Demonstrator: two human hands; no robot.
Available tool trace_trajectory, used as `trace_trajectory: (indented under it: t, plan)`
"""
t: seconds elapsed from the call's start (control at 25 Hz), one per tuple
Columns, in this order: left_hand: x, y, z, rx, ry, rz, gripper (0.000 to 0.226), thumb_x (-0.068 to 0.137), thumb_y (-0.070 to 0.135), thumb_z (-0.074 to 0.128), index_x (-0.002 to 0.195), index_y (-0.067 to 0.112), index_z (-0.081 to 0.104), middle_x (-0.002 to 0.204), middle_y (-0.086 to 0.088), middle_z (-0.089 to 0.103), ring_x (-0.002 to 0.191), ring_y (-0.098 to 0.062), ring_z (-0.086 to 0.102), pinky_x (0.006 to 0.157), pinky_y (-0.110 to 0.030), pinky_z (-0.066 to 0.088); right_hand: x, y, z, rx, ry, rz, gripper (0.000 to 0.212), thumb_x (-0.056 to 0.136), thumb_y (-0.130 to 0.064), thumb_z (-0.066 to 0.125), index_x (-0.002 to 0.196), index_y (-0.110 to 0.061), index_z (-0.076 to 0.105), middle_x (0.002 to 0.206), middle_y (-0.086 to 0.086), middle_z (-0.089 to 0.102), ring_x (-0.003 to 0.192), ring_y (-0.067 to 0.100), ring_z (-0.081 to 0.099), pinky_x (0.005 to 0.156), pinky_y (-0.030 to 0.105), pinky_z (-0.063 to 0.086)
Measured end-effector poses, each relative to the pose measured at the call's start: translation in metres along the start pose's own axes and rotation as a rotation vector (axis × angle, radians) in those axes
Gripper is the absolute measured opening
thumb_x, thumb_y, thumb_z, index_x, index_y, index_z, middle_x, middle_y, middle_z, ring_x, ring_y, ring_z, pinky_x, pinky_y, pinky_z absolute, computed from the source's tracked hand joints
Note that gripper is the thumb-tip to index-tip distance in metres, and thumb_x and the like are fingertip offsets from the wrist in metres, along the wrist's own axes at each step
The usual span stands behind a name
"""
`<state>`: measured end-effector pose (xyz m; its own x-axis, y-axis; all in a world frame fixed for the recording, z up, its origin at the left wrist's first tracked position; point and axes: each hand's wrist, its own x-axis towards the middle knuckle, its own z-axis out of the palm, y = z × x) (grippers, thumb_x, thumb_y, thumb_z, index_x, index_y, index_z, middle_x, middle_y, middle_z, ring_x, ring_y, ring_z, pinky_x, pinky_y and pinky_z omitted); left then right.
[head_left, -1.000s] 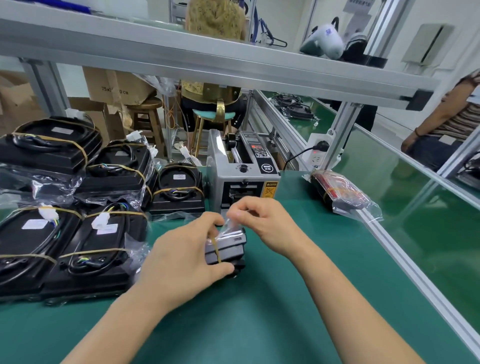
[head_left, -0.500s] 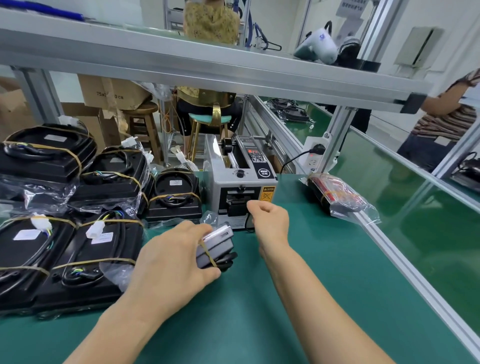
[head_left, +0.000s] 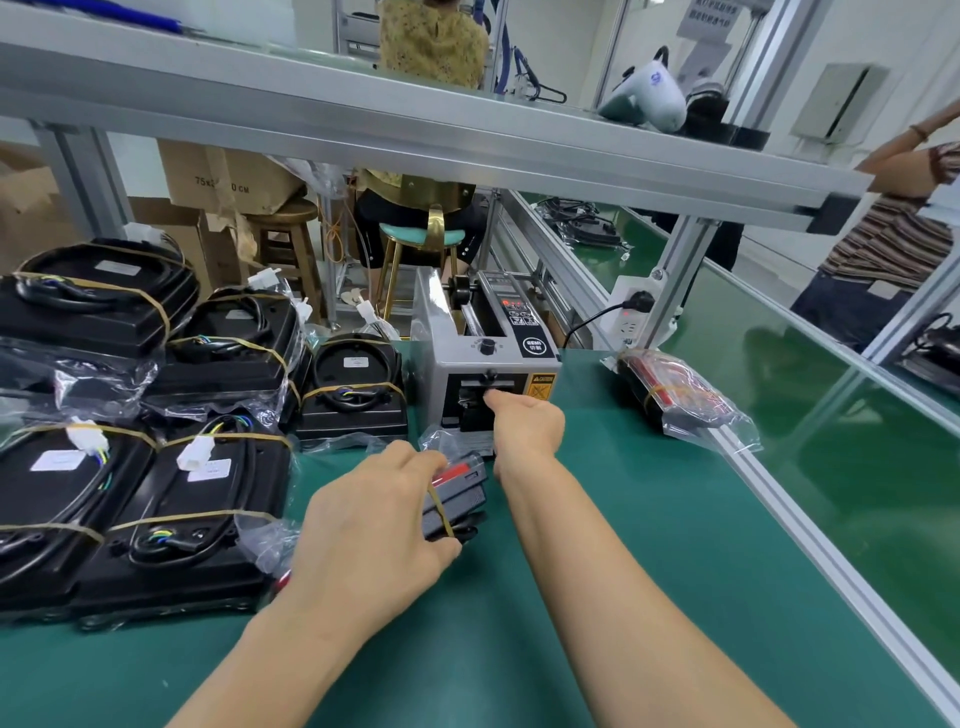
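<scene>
Tabletop: green mat; the work goes on near the middle of its far edge, just in front of the machine.
Black units: banded with coiled cables, crowded along the left edge, well apart from the hands' work.
Tape dispenser: grey box at the far edge, outlet facing the person; I judge it heavy enough to stay put when tape is pulled.
Left hand: fingers and thumb wrapped round the bagged pack, pinning it to the mat.
Right hand: stretched to the dispenser's outlet, fingers curled with the tip at the slot; whether it pinches tape I cannot tell.
Second bagged pack: lying alone by the right edge.
Bagged pack, handling: it looks light and rigid inside, a one-hand load. The film over it is probably slippery and will crinkle, so take it across the two long sides, where the hand has it now. The loose bag mouth towards the dispenser gives no hold.
Bagged pack, look: small dark block with a red strip on top, in clear glossy plastic, just short of the dispenser's front.
Rubber band: yellowish, stretched once round the pack; it should add some friction under the fingers.
</scene>
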<state>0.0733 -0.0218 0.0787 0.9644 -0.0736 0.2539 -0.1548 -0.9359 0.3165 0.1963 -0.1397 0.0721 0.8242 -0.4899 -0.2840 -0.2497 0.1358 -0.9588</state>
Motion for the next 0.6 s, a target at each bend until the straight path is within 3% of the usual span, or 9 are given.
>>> trace_trajectory:
  t: [0.08,0.16,0.24,0.36,0.48,0.6]
  plan:
    - [0.0,0.0,-0.001,-0.03,0.002,-0.013,0.059,0.067,0.062,0.065,0.12,0.039,0.052,0.11,0.019,0.041,0.093,-0.006,0.056,0.066,-0.023,0.04,-0.008,-0.006,-0.007,0.025,-0.058,0.075,0.022,0.083,-0.015,0.07,0.065,-0.017,0.056,0.06,-0.002,0.052,0.056,0.016,0.046,0.054,0.029,0.043]
    - [0.0,-0.001,-0.001,-0.099,0.034,-0.012,0.057,0.068,0.064,0.065,0.116,0.036,0.056,0.111,0.02,0.037,0.094,-0.003,0.053,0.068,-0.023,0.041,-0.02,-0.007,-0.029,0.061,-0.2,0.085,0.023,0.084,-0.02,0.067,0.064,-0.018,0.055,0.055,-0.005,0.046,0.053,0.012,0.035,0.052,0.023,0.03]
    - [0.001,-0.002,0.002,-0.159,0.056,0.022,0.053,0.073,0.056,0.067,0.119,0.032,0.057,0.117,0.022,0.036,0.105,-0.002,0.048,0.077,-0.025,0.046,-0.04,-0.001,-0.056,0.047,-0.376,-0.003,0.02,0.084,-0.026,0.067,0.064,-0.023,0.065,0.062,-0.009,0.056,0.065,0.011,0.043,0.065,0.023,0.033]
    - [0.0,-0.001,0.003,-0.237,0.084,0.056,0.062,0.076,0.043,0.072,0.132,0.036,0.047,0.121,0.024,0.044,0.111,-0.006,0.05,0.085,-0.027,0.046,-0.066,0.011,-0.078,-0.015,-0.557,-0.082,0.009,0.084,-0.025,0.066,0.078,-0.023,0.072,0.092,-0.008,0.069,0.09,0.008,0.051,0.087,0.031,0.038]
    - [-0.001,0.001,0.003,-0.254,0.098,0.048,0.065,0.075,0.04,0.074,0.133,0.038,0.046,0.115,0.022,0.051,0.107,-0.01,0.054,0.085,-0.03,0.046,-0.068,0.018,-0.078,-0.033,-0.555,-0.097,0.019,0.087,-0.014,0.063,0.071,-0.017,0.073,0.122,-0.004,0.064,0.109,0.01,0.057,0.105,0.036,0.037]
    - [-0.001,0.002,0.002,-0.269,0.113,0.046,0.06,0.072,0.038,0.076,0.127,0.039,0.051,0.109,0.021,0.053,0.101,-0.012,0.057,0.081,-0.031,0.047,-0.069,0.018,-0.078,-0.025,-0.556,-0.127,0.03,0.086,-0.009,0.064,0.058,-0.019,0.068,0.121,-0.004,0.061,0.105,0.007,0.057,0.109,0.041,0.036]
